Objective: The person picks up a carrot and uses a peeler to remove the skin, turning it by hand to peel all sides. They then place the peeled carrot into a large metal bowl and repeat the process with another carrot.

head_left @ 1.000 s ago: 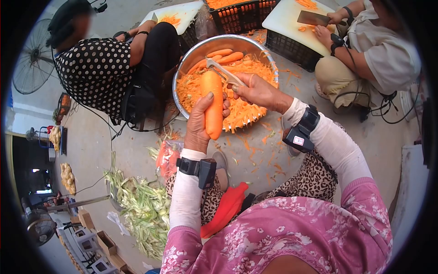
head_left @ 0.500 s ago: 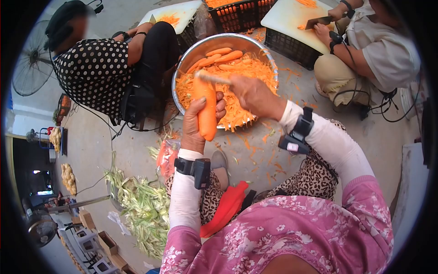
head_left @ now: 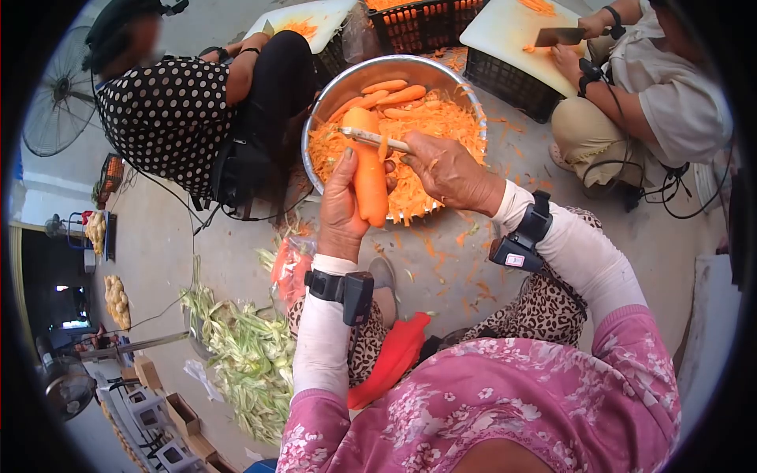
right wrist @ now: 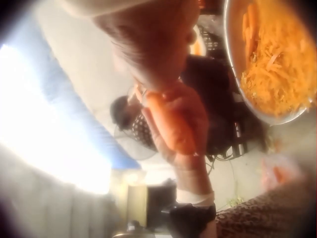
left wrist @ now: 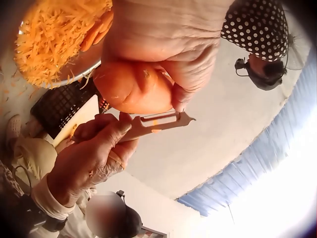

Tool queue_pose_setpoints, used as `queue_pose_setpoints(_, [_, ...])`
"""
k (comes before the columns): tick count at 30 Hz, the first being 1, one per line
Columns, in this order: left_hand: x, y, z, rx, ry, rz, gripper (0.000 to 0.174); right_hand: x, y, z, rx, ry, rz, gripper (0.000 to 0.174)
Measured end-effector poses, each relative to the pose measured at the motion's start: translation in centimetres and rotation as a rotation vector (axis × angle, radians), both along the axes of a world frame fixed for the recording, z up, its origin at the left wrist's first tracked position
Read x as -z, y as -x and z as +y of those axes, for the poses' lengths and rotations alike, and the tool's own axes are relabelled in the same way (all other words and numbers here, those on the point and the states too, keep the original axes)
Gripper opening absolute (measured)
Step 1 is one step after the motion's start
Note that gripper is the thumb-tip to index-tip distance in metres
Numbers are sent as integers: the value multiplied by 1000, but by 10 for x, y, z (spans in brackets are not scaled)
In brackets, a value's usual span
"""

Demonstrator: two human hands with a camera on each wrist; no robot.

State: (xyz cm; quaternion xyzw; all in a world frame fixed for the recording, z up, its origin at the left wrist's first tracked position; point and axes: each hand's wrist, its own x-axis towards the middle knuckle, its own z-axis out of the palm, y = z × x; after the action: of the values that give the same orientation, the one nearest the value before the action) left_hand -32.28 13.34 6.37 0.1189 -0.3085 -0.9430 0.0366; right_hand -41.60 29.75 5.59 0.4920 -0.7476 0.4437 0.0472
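In the head view the left hand (head_left: 341,211) grips a thick orange carrot (head_left: 369,177) held upright, its fingers curled round the far side. The right hand (head_left: 453,169) holds a peeler (head_left: 377,140) by its handle, with the peeler's head lying across the upper part of the carrot. A strip of peel hangs at the peeler. In the left wrist view the peeler (left wrist: 153,126) is beside the carrot (left wrist: 133,89), near the left thumb. The right wrist view is blurred; the left hand (right wrist: 195,119) is round the carrot (right wrist: 171,124) there.
Beyond the hands stands a metal basin (head_left: 482,118) with peelings and several carrots. Two people sit at cutting boards (head_left: 505,35) on crates, one holding a cleaver (head_left: 558,36). Corn husks (head_left: 252,370) and a plastic bag (head_left: 290,268) lie on the floor at left.
The peeler has moved across the carrot's top with the right hand, blurred half a second ago and sharper now. The left hand with the carrot has shifted slightly. The person at right has moved the cleaver.
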Motion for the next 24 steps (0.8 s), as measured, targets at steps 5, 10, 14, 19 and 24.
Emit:
queue_pose_setpoints(5, [13, -2, -9, 108, -21, 102, 45, 0, 15, -3, 50, -42, 146, 8])
queue_pose_setpoints(10, [1, -2, 1, 220, 42, 172, 47, 8, 49, 0, 326, -342, -17, 13])
queue_pose_setpoints(14, [11, 2, -4, 156, -166, 88, 53, 10, 49, 4, 259, -178, -87, 15])
queue_pose_setpoints(19, [14, 5, -5, 124, -146, 51, 46, -1, 17, 2, 92, -66, -33, 13])
queue_pose_setpoints(24, [11, 1, -1, 85, 145, 63, 45, 1, 15, 1, 56, -17, 111, 8])
